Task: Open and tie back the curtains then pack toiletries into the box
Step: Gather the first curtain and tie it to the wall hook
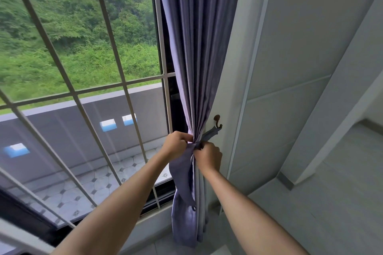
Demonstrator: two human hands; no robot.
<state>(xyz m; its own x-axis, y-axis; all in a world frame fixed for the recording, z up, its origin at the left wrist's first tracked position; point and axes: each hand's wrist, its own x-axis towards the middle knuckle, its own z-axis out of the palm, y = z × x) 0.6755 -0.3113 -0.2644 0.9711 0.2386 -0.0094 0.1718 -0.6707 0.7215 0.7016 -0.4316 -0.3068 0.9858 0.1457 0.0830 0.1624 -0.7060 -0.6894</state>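
Purple curtain gathered; fingers of left hand and right hand pinch its tieback.

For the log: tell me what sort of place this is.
Probably a room in a flat or house, above ground level. A purple curtain is gathered beside a barred window that looks onto a tiled balcony and greenery; a wall hook holds the tie-back that both hands work on.
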